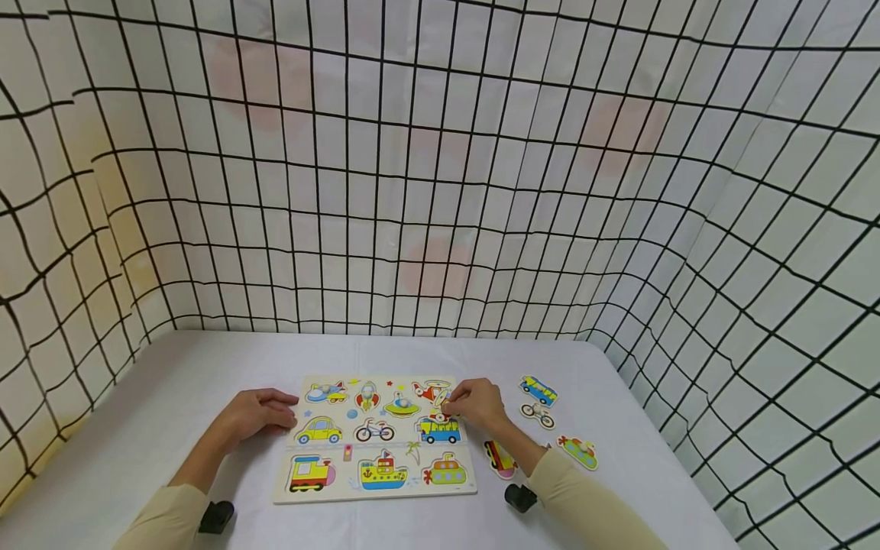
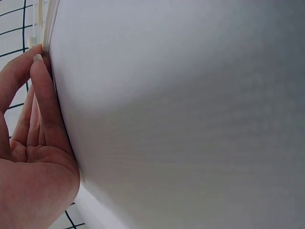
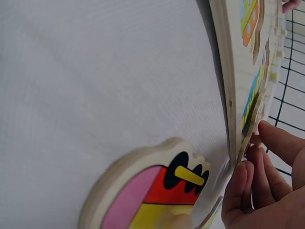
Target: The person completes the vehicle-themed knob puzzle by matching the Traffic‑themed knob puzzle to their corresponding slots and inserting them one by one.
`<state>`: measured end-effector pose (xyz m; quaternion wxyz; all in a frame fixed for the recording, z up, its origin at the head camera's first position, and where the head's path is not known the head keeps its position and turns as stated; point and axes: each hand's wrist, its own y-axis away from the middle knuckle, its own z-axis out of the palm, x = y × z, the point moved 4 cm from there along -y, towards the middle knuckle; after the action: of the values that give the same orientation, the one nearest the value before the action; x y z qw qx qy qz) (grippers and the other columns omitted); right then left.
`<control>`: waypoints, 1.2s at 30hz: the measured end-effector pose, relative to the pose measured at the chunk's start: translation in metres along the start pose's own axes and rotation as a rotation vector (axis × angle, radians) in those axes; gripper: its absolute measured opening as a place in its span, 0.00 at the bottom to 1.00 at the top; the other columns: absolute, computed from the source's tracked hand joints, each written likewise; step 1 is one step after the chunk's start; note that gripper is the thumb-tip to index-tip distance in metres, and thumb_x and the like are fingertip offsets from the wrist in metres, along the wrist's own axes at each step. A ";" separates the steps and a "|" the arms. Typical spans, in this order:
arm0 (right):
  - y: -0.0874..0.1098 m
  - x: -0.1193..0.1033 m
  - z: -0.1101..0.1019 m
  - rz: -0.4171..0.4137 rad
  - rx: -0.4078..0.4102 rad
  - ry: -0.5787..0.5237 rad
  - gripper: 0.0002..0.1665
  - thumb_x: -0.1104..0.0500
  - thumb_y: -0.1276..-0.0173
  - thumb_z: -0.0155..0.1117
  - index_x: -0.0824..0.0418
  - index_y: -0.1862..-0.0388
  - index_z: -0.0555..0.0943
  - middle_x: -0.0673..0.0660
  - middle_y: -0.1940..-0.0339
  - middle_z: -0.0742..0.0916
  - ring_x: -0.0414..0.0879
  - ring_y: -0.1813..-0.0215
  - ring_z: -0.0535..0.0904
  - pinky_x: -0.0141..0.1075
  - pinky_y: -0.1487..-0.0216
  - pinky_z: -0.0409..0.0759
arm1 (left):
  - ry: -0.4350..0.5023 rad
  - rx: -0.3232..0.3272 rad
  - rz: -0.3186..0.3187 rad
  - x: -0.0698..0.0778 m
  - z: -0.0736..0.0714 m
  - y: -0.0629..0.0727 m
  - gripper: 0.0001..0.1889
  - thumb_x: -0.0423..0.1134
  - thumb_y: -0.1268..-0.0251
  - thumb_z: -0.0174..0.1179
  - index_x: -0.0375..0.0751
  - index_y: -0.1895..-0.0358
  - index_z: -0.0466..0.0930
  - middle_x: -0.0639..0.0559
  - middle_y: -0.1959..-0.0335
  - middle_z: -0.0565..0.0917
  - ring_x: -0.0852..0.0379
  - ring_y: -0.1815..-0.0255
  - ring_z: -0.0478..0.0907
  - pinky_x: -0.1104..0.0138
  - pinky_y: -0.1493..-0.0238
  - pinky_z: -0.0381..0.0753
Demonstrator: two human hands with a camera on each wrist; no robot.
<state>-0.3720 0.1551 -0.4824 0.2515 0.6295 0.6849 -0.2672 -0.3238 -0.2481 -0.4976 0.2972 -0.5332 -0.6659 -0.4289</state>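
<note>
A wooden peg puzzle board (image 1: 344,451) with vehicle pictures lies on the table. My left hand (image 1: 256,413) touches its left edge with the fingertips; the left wrist view shows this hand (image 2: 40,114) resting side-on against the table. At the board's upper right, my right hand (image 1: 479,403) pinches a small wooden puzzle piece (image 1: 440,417), apparently the helicopter. It is tilted over the area between the helicopter picture (image 1: 428,391) and the bus picture (image 1: 440,431). Seen from the right wrist, the piece is nearly edge-on and thumb and fingers (image 3: 274,143) cover its middle.
Right of the board lie loose pieces: a bus (image 1: 538,390), a bicycle (image 1: 537,415), a submarine (image 1: 577,452) and a train (image 1: 500,460). The right forearm partly covers another. Knobbed car (image 1: 319,430), rocket (image 1: 367,397) and saucer (image 1: 402,405) pieces sit on the board. Gridded curtains surround the table.
</note>
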 end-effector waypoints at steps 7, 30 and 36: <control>0.000 -0.003 -0.005 -0.013 -0.046 -0.027 0.09 0.57 0.46 0.81 0.56 0.70 0.88 0.49 0.76 0.86 0.43 0.70 0.77 0.34 0.68 0.73 | 0.005 0.000 -0.005 0.002 0.000 0.002 0.25 0.36 0.43 0.72 0.33 0.41 0.81 0.50 0.67 0.90 0.53 0.67 0.82 0.66 0.63 0.80; -0.004 -0.007 -0.003 0.009 -0.043 -0.013 0.06 0.61 0.43 0.78 0.56 0.65 0.91 0.50 0.71 0.86 0.45 0.64 0.77 0.33 0.66 0.76 | 0.013 0.007 -0.001 0.002 0.000 0.003 0.25 0.36 0.44 0.73 0.33 0.41 0.81 0.50 0.67 0.89 0.53 0.67 0.82 0.66 0.62 0.81; -0.011 -0.011 -0.001 -0.001 0.021 -0.017 0.05 0.61 0.45 0.78 0.57 0.67 0.91 0.49 0.74 0.86 0.43 0.67 0.78 0.33 0.66 0.75 | 0.013 0.004 0.000 0.001 0.001 0.002 0.25 0.36 0.43 0.72 0.32 0.41 0.81 0.49 0.67 0.89 0.53 0.67 0.82 0.66 0.62 0.81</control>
<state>-0.3818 0.1472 -0.4738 0.2505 0.6293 0.6803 -0.2801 -0.3220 -0.2467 -0.4965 0.3023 -0.5297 -0.6649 -0.4312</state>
